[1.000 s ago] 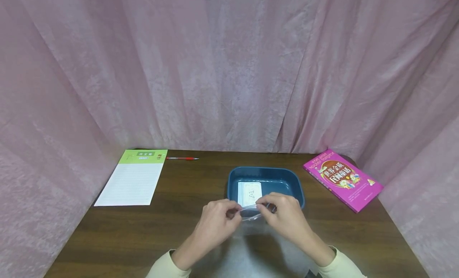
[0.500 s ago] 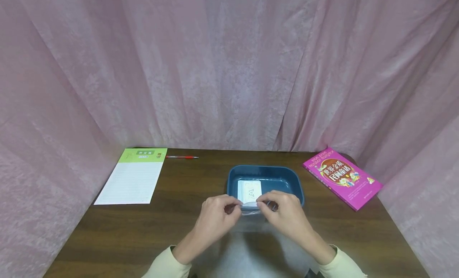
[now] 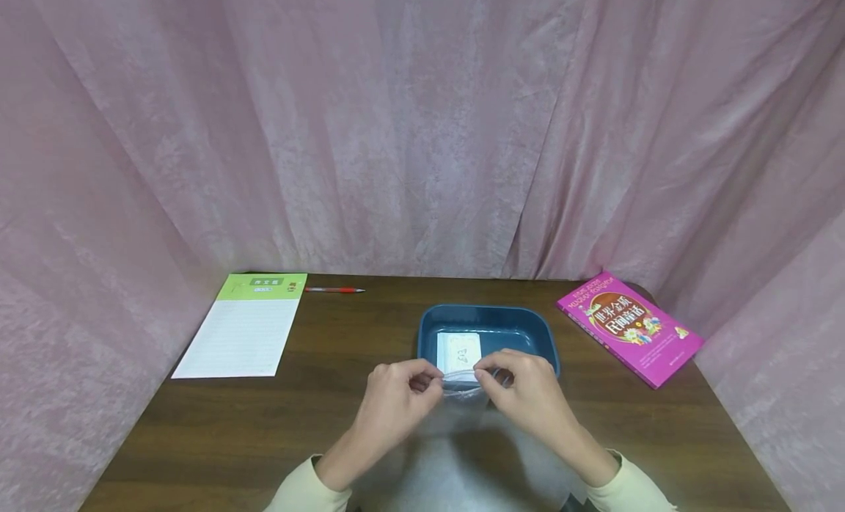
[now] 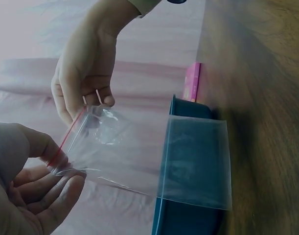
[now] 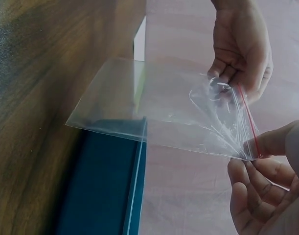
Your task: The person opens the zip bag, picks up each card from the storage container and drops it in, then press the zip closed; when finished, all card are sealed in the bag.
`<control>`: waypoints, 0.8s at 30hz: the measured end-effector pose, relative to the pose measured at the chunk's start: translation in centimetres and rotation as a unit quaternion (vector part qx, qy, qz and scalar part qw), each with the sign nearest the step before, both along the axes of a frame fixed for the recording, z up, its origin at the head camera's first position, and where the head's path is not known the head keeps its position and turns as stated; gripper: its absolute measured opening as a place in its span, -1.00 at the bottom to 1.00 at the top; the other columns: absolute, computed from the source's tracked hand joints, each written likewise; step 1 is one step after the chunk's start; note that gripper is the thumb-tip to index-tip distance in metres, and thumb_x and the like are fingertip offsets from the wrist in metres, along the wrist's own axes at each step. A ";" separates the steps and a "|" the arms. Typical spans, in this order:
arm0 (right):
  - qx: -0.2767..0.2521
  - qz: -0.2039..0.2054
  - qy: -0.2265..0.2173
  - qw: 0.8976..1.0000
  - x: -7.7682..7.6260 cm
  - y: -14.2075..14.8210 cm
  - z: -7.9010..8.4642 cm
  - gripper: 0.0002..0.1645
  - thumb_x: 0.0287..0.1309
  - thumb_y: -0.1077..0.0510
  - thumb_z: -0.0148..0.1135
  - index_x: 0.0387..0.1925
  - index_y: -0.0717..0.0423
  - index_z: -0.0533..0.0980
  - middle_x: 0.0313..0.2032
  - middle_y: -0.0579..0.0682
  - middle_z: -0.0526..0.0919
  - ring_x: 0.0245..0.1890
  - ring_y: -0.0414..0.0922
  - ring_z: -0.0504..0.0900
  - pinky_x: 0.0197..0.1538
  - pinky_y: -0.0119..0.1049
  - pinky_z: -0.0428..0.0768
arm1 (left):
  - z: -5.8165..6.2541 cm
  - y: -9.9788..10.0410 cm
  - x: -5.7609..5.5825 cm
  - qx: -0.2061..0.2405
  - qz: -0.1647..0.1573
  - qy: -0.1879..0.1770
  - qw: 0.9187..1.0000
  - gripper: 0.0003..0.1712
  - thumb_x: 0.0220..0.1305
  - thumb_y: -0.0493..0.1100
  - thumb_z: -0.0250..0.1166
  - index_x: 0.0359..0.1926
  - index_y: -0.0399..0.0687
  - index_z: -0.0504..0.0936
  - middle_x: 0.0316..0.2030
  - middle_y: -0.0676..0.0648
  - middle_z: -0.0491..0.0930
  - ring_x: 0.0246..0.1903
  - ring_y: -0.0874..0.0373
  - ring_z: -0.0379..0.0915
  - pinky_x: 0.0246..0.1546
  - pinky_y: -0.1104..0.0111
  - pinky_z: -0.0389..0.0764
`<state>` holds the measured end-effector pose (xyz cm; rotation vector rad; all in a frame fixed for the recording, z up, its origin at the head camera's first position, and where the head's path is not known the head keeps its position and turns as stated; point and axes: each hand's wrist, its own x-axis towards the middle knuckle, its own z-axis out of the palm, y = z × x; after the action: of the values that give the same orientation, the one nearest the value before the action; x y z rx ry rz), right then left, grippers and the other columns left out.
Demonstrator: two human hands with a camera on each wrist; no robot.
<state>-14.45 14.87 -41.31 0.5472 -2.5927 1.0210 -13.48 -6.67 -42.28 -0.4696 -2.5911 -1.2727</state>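
Note:
A clear zip-lock bag (image 4: pixel 134 152) with a red line along its mouth hangs between my two hands, in front of the blue tray (image 3: pixel 521 320). My left hand (image 3: pixel 396 398) pinches one end of the bag's mouth between thumb and fingers. At the other end, my right hand (image 3: pixel 524 391) pinches the mouth too. In both wrist views the bag looks empty, its upper part creased and its lower part flat. Inside the tray, at its left, lies a stack of white cards (image 3: pixel 460 350) with dark marks on top. The bag's mouth partly covers the tray's near rim.
On the brown wooden table (image 3: pixel 317 417), a lined pad (image 3: pixel 247 336) with a green header lies at the left. Beside it is a red pen (image 3: pixel 337 290). A pink book (image 3: pixel 630 328) lies at the right. Pink curtains (image 3: pixel 409 130) enclose the back and sides.
Both hands keep their pinch on the bag's mouth and have shifted slightly. The two edges of the mouth have moved a little. The tray, cards, pad, pen and book stay in place.

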 end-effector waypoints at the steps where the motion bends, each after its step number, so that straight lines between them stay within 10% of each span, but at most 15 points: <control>1: -0.002 0.001 0.001 1.000 0.0 0.0 0.0 -0.87 0.07 0.24 0.50 -0.39 -0.08 0.75 -0.49 -0.31 0.65 -0.52 -0.41 0.48 -0.41 -0.43 0.53 | 0.0 0.0 0.0 -0.001 0.004 -0.001 1.000 -0.89 0.17 -0.31 0.35 -0.38 -0.09 0.80 -0.51 0.08 0.72 -0.54 0.43 0.54 -0.48 0.50 0.58; 24: -0.033 0.004 -0.055 0.998 -2.2 3.2 1.0 -0.84 0.25 -0.03 0.42 -0.23 -0.08 0.76 -0.37 -0.29 0.73 -0.41 -0.23 0.58 -0.31 -0.37 0.60 | 0.0 -0.9 -0.8 0.000 0.032 0.002 0.999 -0.88 0.18 -0.28 0.36 -0.32 -0.14 0.83 -0.49 0.01 0.76 -0.61 0.46 0.50 -0.58 0.50 0.53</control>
<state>-16.60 18.03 -40.31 0.4975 -2.6432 1.1656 -14.23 -7.52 -42.24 -0.3857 -2.5817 -1.2505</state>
